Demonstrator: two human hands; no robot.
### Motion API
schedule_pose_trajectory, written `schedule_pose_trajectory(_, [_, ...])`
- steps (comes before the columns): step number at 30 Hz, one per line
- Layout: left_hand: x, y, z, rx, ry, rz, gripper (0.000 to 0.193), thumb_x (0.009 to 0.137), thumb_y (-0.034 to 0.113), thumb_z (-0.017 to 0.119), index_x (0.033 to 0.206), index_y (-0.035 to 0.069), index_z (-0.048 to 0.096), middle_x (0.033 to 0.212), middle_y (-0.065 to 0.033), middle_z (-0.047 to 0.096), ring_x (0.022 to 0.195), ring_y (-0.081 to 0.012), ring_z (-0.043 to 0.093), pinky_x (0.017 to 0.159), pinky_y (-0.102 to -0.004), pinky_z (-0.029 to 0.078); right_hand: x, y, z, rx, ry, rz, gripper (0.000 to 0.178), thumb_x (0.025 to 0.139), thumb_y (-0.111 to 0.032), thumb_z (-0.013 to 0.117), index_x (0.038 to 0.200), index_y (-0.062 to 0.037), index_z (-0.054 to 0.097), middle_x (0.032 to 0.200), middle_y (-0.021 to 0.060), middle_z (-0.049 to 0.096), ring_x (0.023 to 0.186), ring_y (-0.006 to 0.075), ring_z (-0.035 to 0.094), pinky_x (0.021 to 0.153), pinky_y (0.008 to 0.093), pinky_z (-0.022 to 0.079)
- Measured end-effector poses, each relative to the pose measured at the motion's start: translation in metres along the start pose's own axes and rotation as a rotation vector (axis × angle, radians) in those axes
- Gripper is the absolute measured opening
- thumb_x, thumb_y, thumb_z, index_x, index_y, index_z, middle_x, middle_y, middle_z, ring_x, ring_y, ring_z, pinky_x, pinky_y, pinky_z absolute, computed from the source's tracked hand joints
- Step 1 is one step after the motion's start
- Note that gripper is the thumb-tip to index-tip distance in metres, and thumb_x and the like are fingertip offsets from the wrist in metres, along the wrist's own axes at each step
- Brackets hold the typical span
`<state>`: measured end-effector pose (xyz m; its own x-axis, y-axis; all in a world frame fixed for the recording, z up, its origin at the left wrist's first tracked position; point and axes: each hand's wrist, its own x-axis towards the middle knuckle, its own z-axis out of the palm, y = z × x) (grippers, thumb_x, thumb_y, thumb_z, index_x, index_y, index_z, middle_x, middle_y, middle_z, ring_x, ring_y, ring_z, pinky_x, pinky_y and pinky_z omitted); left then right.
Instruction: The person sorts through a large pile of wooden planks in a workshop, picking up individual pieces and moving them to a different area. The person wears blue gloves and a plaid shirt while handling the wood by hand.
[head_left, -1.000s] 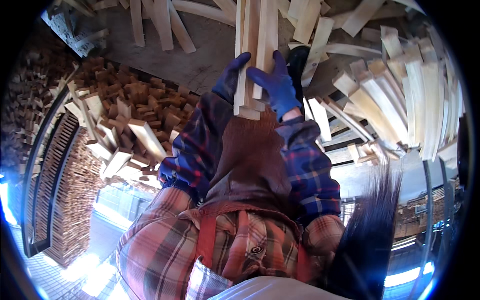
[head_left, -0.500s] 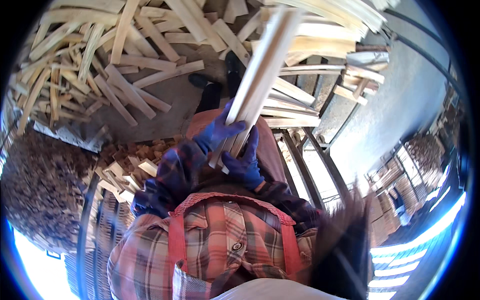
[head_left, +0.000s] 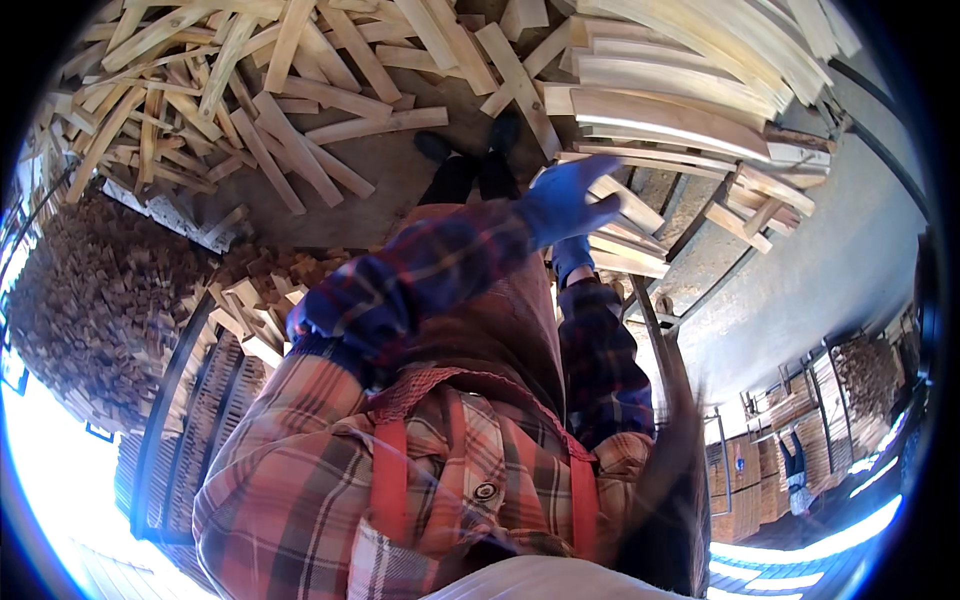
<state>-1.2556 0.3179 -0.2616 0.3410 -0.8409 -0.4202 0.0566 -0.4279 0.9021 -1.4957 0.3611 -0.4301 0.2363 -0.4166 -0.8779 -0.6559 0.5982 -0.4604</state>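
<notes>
My left hand [head_left: 565, 203], in a blue glove, reaches across toward the right, over the near ends of several wooden slats [head_left: 630, 248]. Its thumb and fingers are apart, and I see nothing between them. My right hand [head_left: 573, 256], also gloved in blue, is just below and partly behind the left one. The fingers of this hand are hidden, so its hold cannot be made out. Beyond both hands, long pale boards [head_left: 665, 105] lie stacked side by side at the upper right.
Loose wooden strips [head_left: 300, 150] lie heaped over the floor at the far left. Short wood pieces [head_left: 250, 315] fill a rack on my left, beside a big pile of offcuts [head_left: 100, 300]. A dark metal frame [head_left: 655, 325] stands at my right. Another person [head_left: 797, 475] is far off at the right.
The boards I held upright before me have left my left hand. Both hands have moved right toward the slats, and the view has shifted slightly.
</notes>
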Motion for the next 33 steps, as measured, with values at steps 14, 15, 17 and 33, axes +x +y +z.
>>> schedule_pose_trajectory(14, [-0.098,-0.308,0.029,-0.766,0.503,-0.819,0.032,0.090,0.011,0.064,0.120,0.000,0.057,0.104,-0.0064,0.063,0.091,-0.0111,0.061,0.076,-0.0259,0.050,0.265,-0.036,0.131,-1.113,0.128,-0.107,0.064,0.073,-0.041,0.074,0.122,-0.0045,0.053,0.114,0.0216,0.061,0.101,0.0391,0.061,0.085,0.0456,0.051])
schedule_pose_trajectory(15, [-0.082,-0.305,0.018,-0.687,0.389,-0.892,0.032,0.091,0.010,0.063,0.121,-0.001,0.056,0.106,-0.0067,0.063,0.093,-0.0119,0.061,0.078,-0.0255,0.050,0.304,-0.026,0.126,-1.139,0.274,-0.075,0.085,0.067,-0.049,0.078,0.132,-0.0047,0.047,0.124,0.0226,0.058,0.109,0.0372,0.060,0.089,0.0456,0.049])
schedule_pose_trajectory(17, [-0.065,-0.316,0.009,-0.701,0.322,-0.887,0.033,0.092,0.007,0.061,0.123,-0.001,0.055,0.110,-0.0079,0.063,0.097,-0.0134,0.061,0.083,-0.0255,0.051,0.358,-0.006,0.120,-1.311,0.572,-0.285,0.102,0.061,-0.049,0.083,0.140,-0.0045,0.037,0.138,0.0250,0.046,0.119,0.0351,0.053,0.094,0.0474,0.046])
schedule_pose_trajectory(33, [-0.023,-0.207,-0.103,-0.283,0.709,-0.357,0.042,0.088,0.005,0.063,0.128,-0.002,0.052,0.110,-0.0085,0.063,0.092,-0.0106,0.059,0.081,-0.0241,0.049,0.094,-0.205,0.161,0.167,-0.056,-0.415,0.067,0.081,-0.023,0.075,0.134,-0.0011,0.040,0.120,0.0146,0.057,0.098,0.0272,0.062,0.094,0.0361,0.050])
